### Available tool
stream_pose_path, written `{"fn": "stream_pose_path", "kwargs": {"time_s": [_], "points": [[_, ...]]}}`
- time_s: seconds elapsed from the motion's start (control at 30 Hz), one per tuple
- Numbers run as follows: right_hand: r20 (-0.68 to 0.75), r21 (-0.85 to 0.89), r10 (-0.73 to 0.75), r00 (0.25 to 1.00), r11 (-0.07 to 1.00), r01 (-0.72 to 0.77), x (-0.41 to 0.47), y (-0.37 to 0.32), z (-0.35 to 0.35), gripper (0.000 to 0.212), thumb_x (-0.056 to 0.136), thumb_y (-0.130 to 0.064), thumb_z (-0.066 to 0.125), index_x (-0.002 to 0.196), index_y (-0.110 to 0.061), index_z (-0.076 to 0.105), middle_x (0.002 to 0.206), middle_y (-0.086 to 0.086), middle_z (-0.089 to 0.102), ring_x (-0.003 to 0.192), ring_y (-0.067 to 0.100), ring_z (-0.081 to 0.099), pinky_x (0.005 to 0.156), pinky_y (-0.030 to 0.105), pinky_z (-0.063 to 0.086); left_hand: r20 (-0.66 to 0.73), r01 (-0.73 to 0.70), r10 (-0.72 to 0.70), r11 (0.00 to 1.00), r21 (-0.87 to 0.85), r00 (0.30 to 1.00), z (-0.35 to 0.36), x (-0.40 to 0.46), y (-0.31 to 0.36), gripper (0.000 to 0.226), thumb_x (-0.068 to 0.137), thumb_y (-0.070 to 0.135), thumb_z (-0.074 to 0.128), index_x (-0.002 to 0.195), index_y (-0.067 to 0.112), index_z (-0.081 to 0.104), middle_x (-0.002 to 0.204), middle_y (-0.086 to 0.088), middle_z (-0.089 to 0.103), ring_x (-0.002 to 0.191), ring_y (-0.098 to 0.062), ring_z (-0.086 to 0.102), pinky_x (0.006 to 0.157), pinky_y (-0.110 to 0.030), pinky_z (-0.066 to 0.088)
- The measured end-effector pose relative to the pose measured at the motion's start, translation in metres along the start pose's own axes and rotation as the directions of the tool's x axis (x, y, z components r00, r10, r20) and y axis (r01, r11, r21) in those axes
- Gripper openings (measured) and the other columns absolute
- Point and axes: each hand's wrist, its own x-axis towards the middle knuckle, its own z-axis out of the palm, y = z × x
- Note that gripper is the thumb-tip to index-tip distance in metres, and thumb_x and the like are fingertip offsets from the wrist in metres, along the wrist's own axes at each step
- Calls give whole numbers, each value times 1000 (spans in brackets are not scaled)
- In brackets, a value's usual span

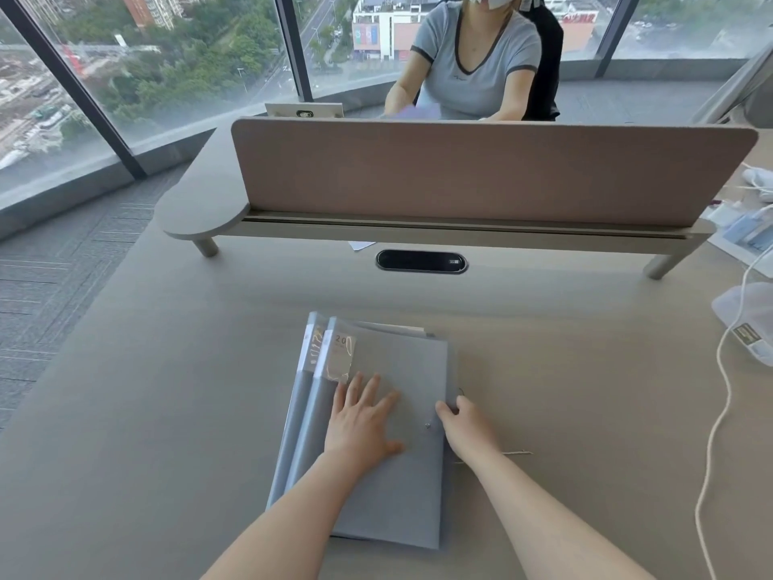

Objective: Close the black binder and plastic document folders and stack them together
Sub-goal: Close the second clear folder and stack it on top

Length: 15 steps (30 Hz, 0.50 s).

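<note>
Two grey plastic document folders lie closed and stacked on the desk in front of me. The top folder (401, 475) sits slightly right of the lower folder (299, 416), whose spine shows at the left. A dark edge under the stack at its near side may be the black binder; I cannot tell for certain. My left hand (362, 420) rests flat on the top folder's cover, fingers spread. At the folder's right edge, beside a small snap button (427, 425), my right hand (466, 429) pinches the cover between thumb and fingers.
A brown divider panel (481, 169) on a raised shelf crosses the desk (167, 391) behind the folders, with a black cable port (421, 260) below it. A white cable (719, 412) and plastic bags lie at the right. A person sits opposite, behind the panel.
</note>
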Motion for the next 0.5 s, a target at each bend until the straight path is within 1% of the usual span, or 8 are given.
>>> {"fn": "stream_pose_path", "kwargs": {"time_s": [0.07,0.1,0.17,0.23,0.3,0.4,0.43,0.5], "points": [[42,-20,-19,999,1000,20,-3,1,-3,25,93,-40,52,84,-18,52,88,0,64,87,26,64,65,29,41,-5,3,-3,1000,5,1000,2,0,0,88,80,65,61,154,41,19,167,1,0,153,-28,-8,123,-47,-8],[76,-26,-15,997,1000,17,-5,3,-4,25,93,-39,53,81,-18,52,83,0,63,77,24,65,58,25,42,-6,6,-6,1000,6,1000,2,0,0,88,80,65,60,154,41,18,167,1,0,153,-28,-8,123,-47,-8],[166,-18,26,986,1000,-24,-9,5,-8,26,92,-37,54,75,-18,49,70,-1,57,48,19,58,41,21,38,0,9,-9,1000,12,1000,3,0,2,89,81,66,59,154,41,16,167,0,-2,153,-30,-9,122,-48,-9],[263,-72,46,964,997,-28,-13,7,-15,23,91,-34,53,74,-19,47,65,1,50,32,17,51,35,21,32,8,19,-19,1000,11,1000,4,1,4,89,80,68,57,154,42,14,167,-1,-4,152,-32,-10,122,-50,-9],[346,-125,54,937,992,-11,-15,10,-21,18,88,-26,53,74,-17,48,59,3,50,27,15,47,32,17,25,18,31,-31,999,9,999,6,4,7,91,79,71,54,154,44,12,167,-2,-6,152,-35,-11,121,-53,-9],[425,-122,81,901,992,-32,-19,15,-26,8,72,-18,52,66,-14,49,53,3,58,25,14,39,35,16,22,30,43,-44,999,10,999,8,7,12,92,78,75,52,154,46,9,167,-2,-9,151,-38,-13,120,-57,-9],[435,-139,95,895,990,-38,-20,16,-27,8,70,-14,52,64,-14,49,54,4,60,26,14,37,35,15,23,32,47,-47,999,9,998,8,8,14,93,77,75,52,154,46,8,167,-2,-10,151,-39,-13,120,-57,-10],[438,-195,120,891,980,-36,-20,17,-30,17,71,-6,55,59,-14,48,56,6,59,30,14,34,35,14,25,37,50,-50,999,6,998,8,9,15,93,77,76,51,154,46,7,167,-2,-11,151,-39,-14,119,-57,-10]]}}
